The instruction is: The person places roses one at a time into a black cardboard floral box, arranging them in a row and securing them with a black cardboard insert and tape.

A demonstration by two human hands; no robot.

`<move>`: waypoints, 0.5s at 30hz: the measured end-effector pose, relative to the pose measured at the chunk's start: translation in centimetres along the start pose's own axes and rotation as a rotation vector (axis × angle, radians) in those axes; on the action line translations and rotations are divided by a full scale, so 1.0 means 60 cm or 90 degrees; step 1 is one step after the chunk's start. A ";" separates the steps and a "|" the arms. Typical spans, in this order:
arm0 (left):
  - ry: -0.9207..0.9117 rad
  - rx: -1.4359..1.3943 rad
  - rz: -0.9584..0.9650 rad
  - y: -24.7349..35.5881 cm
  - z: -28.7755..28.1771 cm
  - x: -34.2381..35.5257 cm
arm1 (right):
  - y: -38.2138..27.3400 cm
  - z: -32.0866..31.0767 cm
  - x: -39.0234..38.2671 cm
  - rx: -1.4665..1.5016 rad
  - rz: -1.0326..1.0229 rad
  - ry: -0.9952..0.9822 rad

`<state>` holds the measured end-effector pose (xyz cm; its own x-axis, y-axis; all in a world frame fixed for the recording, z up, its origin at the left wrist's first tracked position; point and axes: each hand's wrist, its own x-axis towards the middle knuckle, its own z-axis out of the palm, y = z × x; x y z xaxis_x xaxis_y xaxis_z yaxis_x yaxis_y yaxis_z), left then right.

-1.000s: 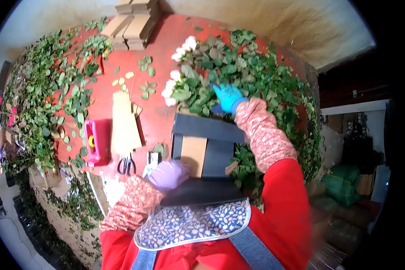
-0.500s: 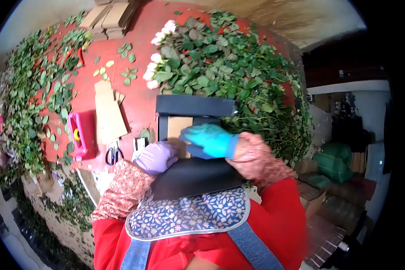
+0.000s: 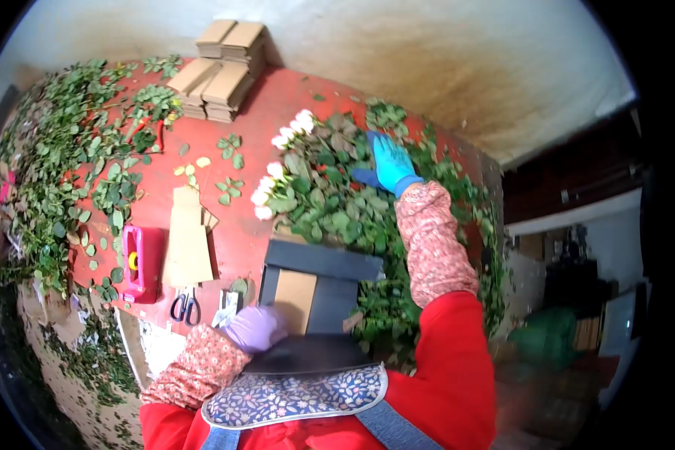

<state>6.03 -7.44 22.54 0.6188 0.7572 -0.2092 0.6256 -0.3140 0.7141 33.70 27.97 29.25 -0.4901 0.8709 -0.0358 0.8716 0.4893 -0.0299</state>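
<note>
My right hand (image 3: 391, 163), in a blue glove, reaches out over the leaves of a heap of roses (image 3: 330, 202), its thumb apart from its outstretched fingers. Pale pink blooms (image 3: 268, 190) show at the heap's left side. In a lilac glove, my left hand (image 3: 256, 328) is curled at the left side of a black folded wrapper (image 3: 337, 300); what its fingers grip, if anything, is hidden. A piece of brown cardboard (image 3: 295, 296) lies on the wrapper. The wrapper's near flap (image 3: 307, 355) rests against my flowered apron (image 3: 300, 394).
On the red table (image 3: 240, 217) lie scissors (image 3: 185, 306), a pink tape dispenser (image 3: 144, 266) and flat cardboard strips (image 3: 187, 244). Stacked cardboard pieces (image 3: 221, 79) stand at the back by the wall. Leafy stems (image 3: 45, 165) cover the far left.
My right hand has left the cardboard on the wrapper and stretched forward over the roses, opening out. My left hand stays by the wrapper. The view has tilted up, showing more wall.
</note>
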 end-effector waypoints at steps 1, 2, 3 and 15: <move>0.030 -0.016 0.014 -0.010 0.013 -0.002 | 0.027 0.029 0.031 -0.019 0.039 -0.055; -0.008 -0.032 -0.003 -0.004 0.004 0.002 | 0.057 0.060 0.058 -0.042 0.080 -0.112; -0.016 -0.056 -0.010 -0.003 0.001 0.000 | 0.076 0.083 0.077 -0.045 0.108 -0.158; 0.113 -0.034 0.046 -0.024 0.051 -0.002 | 0.082 0.189 0.112 -0.141 -0.015 -0.138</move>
<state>6.49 -8.80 19.49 0.5651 0.8241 -0.0388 0.5533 -0.3437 0.7588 34.58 35.70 17.52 -0.4799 0.8405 -0.2513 0.8289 0.5283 0.1839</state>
